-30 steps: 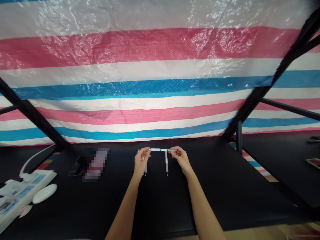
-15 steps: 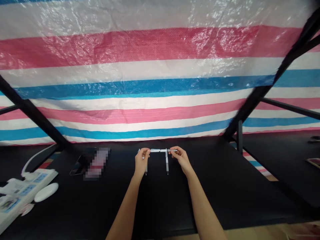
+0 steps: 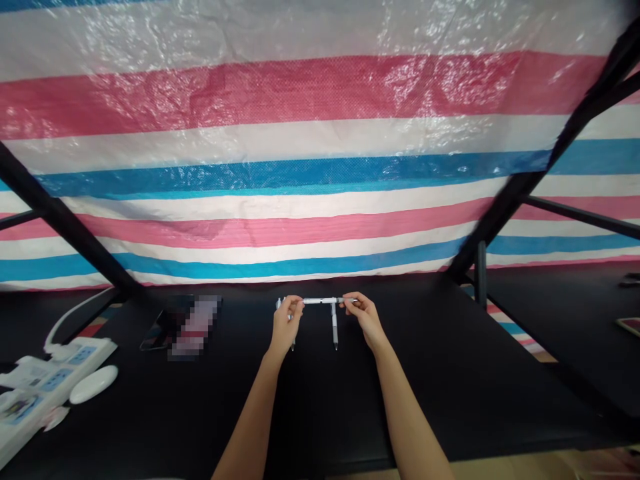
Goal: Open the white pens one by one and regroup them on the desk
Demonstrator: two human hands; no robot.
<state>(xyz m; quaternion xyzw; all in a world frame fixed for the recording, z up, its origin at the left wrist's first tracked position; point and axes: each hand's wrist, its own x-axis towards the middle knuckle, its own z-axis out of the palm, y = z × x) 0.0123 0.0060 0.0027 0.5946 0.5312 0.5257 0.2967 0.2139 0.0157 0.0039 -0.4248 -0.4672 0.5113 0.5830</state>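
Both of my hands hold one white pen crosswise, just above the black table. My left hand pinches its left end and my right hand pinches its right end. A second white pen lies on the table below it, pointing toward me, between the two hands. A third white pen lies partly hidden under my left hand.
A white power strip with a cable and a white mouse sit at the left edge. A dark tablet or phone lies left of my hands. Black frame bars cross a striped tarp behind the table.
My hands and the held pen have barely moved; the view shifted slightly. The grip on the pen is the same.
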